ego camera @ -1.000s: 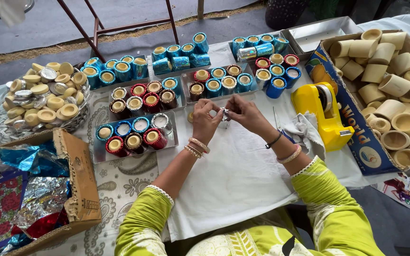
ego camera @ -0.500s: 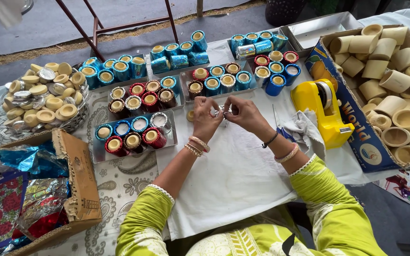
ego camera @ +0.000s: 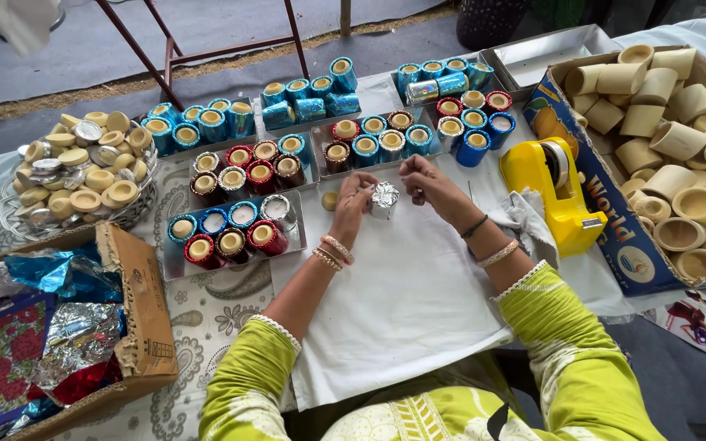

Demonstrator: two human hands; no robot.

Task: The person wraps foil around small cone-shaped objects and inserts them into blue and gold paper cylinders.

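Both grips, my left hand [ego camera: 351, 206] and right hand [ego camera: 428, 186], pinch a small silver foil-wrapped cup [ego camera: 384, 198] between fingertips, just above the white cloth [ego camera: 402, 302] on the counter. Light and crinkly, I judge; best held by its sides, gently, lest the foil tear.

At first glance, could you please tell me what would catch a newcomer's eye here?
Probably the rows of foil-wrapped cups in blue, red and silver, set in trays behind the white cloth. At its centre, the left hand and right hand share a grip on a silver-wrapped cup. A bright yellow tape dispenser stands to the right.
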